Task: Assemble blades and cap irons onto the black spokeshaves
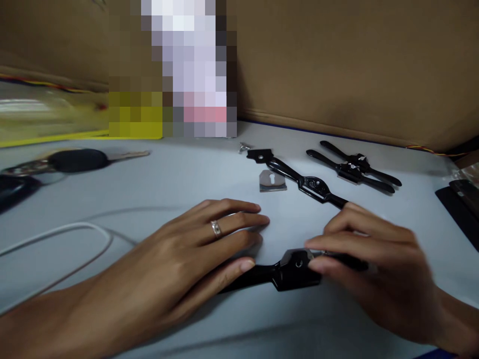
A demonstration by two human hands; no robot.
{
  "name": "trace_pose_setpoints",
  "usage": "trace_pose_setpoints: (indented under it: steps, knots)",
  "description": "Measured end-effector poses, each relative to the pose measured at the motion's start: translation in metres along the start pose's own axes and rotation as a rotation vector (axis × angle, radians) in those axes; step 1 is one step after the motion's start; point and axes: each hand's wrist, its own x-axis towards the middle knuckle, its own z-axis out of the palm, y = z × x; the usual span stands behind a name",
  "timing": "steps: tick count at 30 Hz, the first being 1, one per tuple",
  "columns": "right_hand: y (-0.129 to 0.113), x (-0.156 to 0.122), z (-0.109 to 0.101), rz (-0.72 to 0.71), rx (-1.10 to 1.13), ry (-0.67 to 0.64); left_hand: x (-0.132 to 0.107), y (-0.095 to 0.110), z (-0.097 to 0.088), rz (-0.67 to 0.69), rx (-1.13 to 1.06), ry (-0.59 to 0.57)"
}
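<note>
A black spokeshave body lies on the pale table near me. My left hand, with a ring on one finger, rests over its left handle, fingers stretched out flat. My right hand covers its right handle, fingers curled, with fingertips touching the middle block. Beyond lies a second black spokeshave, and a small steel blade beside it. A small wing screw sits farther back.
Two more black spokeshaves lie crossed at the back right. A black-handled tool lies at the left, a white cable loops before it. Cardboard wall stands behind. Black flat pieces sit at the right edge.
</note>
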Motion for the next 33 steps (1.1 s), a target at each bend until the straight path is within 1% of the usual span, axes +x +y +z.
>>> trace_pose_setpoints:
  steps: [3, 5, 7, 9, 11, 13, 16, 18, 19, 20, 23, 24, 25, 28, 29, 33]
  knots:
    - [-0.002, 0.002, -0.014, 0.050, -0.140, 0.128, -0.001, -0.001, 0.000, 0.055, -0.002, 0.002]
    - [0.002, 0.005, -0.022, 0.045, -0.221, 0.166, -0.003, -0.002, 0.001, 0.050, 0.004, 0.000]
    - [0.009, 0.008, -0.028, 0.006, -0.254, 0.104, -0.004, -0.003, 0.001, 0.042, 0.000, 0.000]
    - [0.018, 0.010, -0.031, -0.015, -0.243, -0.029, -0.004, -0.004, 0.001, 0.035, -0.009, 0.009]
    - [0.025, 0.012, -0.032, 0.002, -0.198, -0.161, -0.004, -0.004, 0.000, 0.029, -0.017, 0.012]
    - [0.028, 0.013, -0.030, 0.058, -0.135, -0.235, -0.004, -0.004, 0.000, 0.023, -0.023, 0.011]
    - [0.028, 0.015, -0.023, 0.191, -0.082, -0.283, -0.004, -0.005, 0.001, 0.016, -0.027, 0.007]
    - [0.028, 0.015, -0.018, 0.269, -0.097, -0.306, -0.005, -0.005, 0.001, 0.015, -0.029, 0.005]
    - [0.028, 0.016, -0.016, 0.291, -0.120, -0.295, -0.006, -0.006, 0.002, 0.019, -0.029, 0.005]
    - [0.029, 0.016, -0.015, 0.300, -0.150, -0.261, -0.006, -0.006, 0.002, 0.026, -0.028, 0.010]
    - [0.031, 0.017, -0.020, 0.273, -0.227, -0.097, -0.006, -0.008, 0.004, 0.061, -0.029, 0.021]
    - [0.031, 0.017, -0.023, 0.261, -0.228, -0.089, -0.006, -0.008, 0.004, 0.071, -0.030, 0.025]
    - [0.031, 0.018, -0.026, 0.254, -0.213, -0.120, -0.006, -0.008, 0.004, 0.077, -0.028, 0.026]
    - [0.029, 0.020, -0.034, 0.254, -0.147, -0.295, -0.007, -0.010, 0.004, 0.080, -0.027, 0.032]
    - [0.028, 0.019, -0.034, 0.252, -0.137, -0.331, -0.007, -0.010, 0.004, 0.080, -0.030, 0.033]
    - [0.027, 0.017, -0.029, 0.193, -0.133, -0.374, -0.007, -0.010, 0.005, 0.078, -0.040, 0.040]
